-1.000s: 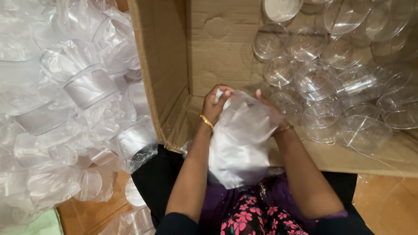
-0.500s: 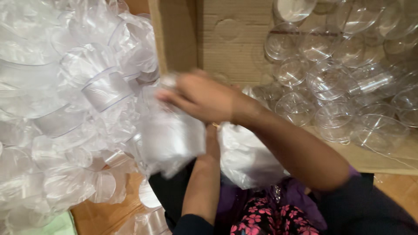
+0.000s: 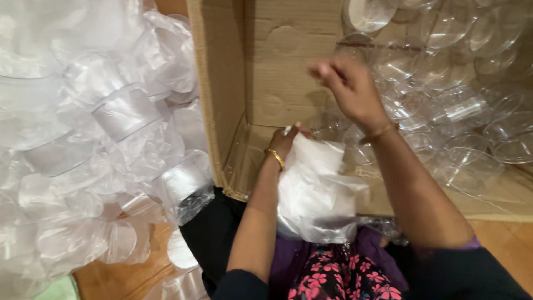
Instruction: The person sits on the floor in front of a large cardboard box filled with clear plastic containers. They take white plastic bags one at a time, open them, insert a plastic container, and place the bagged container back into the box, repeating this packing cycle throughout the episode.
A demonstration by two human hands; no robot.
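My left hand [image 3: 287,140] grips the top of a white plastic bag [image 3: 317,191] that rests on my lap at the open edge of a cardboard box [image 3: 222,94]. My right hand [image 3: 348,88] hovers above the bag, inside the box, with its fingers loosely curled and nothing visible in them. It is close to the clear plastic cups [image 3: 438,83] heaped in the box's right half.
A large pile of bagged clear plastic cup stacks [image 3: 100,139] fills the left side, beside the box wall. Wooden floor [image 3: 122,272] shows at the bottom left. My dark sleeves and floral clothing [image 3: 344,272] are at the bottom edge.
My right hand reached left to the bagged pile half a second ago and has swung back right, over the box. My left hand has kept hold of the white bag.
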